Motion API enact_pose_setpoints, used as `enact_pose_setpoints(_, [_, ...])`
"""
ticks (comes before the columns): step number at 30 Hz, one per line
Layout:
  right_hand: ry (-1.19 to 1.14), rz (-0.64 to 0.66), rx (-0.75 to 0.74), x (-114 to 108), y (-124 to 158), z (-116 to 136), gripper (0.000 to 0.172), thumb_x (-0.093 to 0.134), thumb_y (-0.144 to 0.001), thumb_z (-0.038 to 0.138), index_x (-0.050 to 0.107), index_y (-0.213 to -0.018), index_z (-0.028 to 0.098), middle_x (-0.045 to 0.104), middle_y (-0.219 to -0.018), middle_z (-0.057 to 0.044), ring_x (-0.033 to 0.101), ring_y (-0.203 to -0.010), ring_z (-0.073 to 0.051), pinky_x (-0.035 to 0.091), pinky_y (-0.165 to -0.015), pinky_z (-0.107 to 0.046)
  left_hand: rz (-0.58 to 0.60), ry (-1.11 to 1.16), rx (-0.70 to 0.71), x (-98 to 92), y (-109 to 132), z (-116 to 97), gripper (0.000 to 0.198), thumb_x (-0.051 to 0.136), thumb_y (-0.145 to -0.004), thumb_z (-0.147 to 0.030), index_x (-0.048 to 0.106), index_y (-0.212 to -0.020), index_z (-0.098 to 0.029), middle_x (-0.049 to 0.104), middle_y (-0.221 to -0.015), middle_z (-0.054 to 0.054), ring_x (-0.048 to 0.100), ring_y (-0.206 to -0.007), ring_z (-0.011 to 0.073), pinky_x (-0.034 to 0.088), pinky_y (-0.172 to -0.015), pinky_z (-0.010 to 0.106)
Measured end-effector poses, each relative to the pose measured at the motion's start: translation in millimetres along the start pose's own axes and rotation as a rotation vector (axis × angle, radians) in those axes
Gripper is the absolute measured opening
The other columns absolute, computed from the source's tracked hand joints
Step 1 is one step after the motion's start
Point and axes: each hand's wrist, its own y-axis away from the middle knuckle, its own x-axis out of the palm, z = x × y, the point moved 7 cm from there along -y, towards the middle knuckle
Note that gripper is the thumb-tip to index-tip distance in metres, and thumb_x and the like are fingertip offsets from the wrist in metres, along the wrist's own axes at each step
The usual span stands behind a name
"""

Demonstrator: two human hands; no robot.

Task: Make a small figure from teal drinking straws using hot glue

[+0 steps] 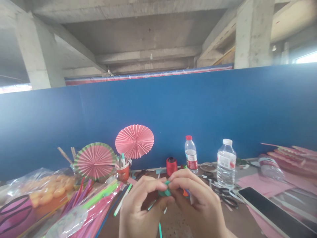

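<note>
Close together at the lower middle of the view, my left hand [143,201] and my right hand [198,198] pinch a small green piece [166,188] between their fingertips. The piece looks like soft clay or folded paper, but the fingers cover too much of it to tell. Both hands are closed on it, above the brown table [178,223]. Below them, a thin teal strip [160,229] shows at the bottom edge. Just beyond my fingers stands a red spool [171,166].
Two water bottles [191,157] [226,165] stand behind my right hand, near black scissors [226,197]. A phone [272,211] and pink paper [262,183] lie right. Left are bagged pipe cleaners [91,208], a pen cup [123,172] and pleated paper fans [135,141]. A blue partition [173,105] closes the back.
</note>
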Motion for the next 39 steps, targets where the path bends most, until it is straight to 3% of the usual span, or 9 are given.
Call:
enact_pose_setpoints(15, [-0.025, 0.015, 0.002, 0, -1, 0, 0.016, 0.055, -0.076, 0.004, 0.06, -0.071, 0.018, 0.059, -0.077, -0.002, 0.059, -0.07, -0.012, 0.05, -0.065, -0.022, 0.002, 0.018, -0.006, 1.3, 2, 0, 0.021, 0.067, -0.064, -0.005, 0.064, -0.074, -0.024, 0.063, -0.072, -0.001, 0.064, -0.07, 0.0151, 0.054, -0.056, 0.019])
enact_pose_setpoints(19, [-0.116, 0.024, 0.068, 0, 0, -5, 0.015, 0.055, -0.076, 0.005, 0.06, -0.076, 0.02, 0.06, -0.079, -0.002, 0.06, -0.074, -0.013, 0.051, -0.066, -0.024, 0.009, 0.093, -0.007, 0.8, -3, 3, 0.023, 0.069, -0.061, -0.004, 0.064, -0.073, -0.023, 0.064, -0.072, -0.002, 0.064, -0.071, 0.0141, 0.054, -0.06, 0.019])
enact_pose_setpoints(23, [-0.123, 0.013, 0.223, -6, 1, -12, 0.015, 0.051, -0.077, 0.01, 0.059, -0.084, 0.021, 0.062, -0.079, -0.002, 0.06, -0.073, -0.014, 0.05, -0.063, -0.025, -0.011, 0.198, -0.136, 2.3, -3, 10, 0.024, 0.071, -0.058, -0.006, 0.063, -0.075, -0.022, 0.066, -0.071, -0.002, 0.062, -0.061, 0.0117, 0.052, -0.054, 0.017])
enact_pose_setpoints(27, [-0.05, 0.092, 0.278, -5, -3, -10, 0.013, 0.053, -0.073, 0.01, 0.061, -0.075, 0.019, 0.061, -0.072, -0.002, 0.057, -0.066, -0.014, 0.047, -0.059, -0.026, -0.065, 0.261, -0.281, 5.3, 1, 14, 0.028, 0.075, -0.054, -0.009, 0.062, -0.076, -0.022, 0.065, -0.068, -0.003, 0.061, -0.062, 0.0106, 0.049, -0.054, 0.014])
enact_pose_setpoints(34, [-0.124, 0.148, 0.343, 2, -2, -13, 0.014, 0.053, -0.069, 0.007, 0.06, -0.072, 0.018, 0.057, -0.067, 0.001, 0.053, -0.059, -0.011, 0.045, -0.054, -0.021, -0.034, 0.329, -0.211, 8.6, -2, 8, 0.029, 0.077, -0.049, -0.005, 0.065, -0.07, -0.021, 0.06, -0.069, -0.003, 0.057, -0.063, 0.0108, 0.048, -0.056, 0.015])
enact_pose_setpoints(39, [-0.134, 0.142, 0.443, 3, 0, -18, 0.013, 0.051, -0.063, 0.005, 0.055, -0.065, 0.017, 0.05, -0.058, 0.004, 0.047, -0.052, -0.008, 0.04, -0.048, -0.019, 0.009, 0.245, -0.165, 6.3, -2, 9, 0.036, 0.068, -0.049, 0.006, 0.064, -0.07, -0.022, 0.061, -0.071, -0.003, 0.058, -0.067, 0.0122, 0.048, -0.056, 0.016])
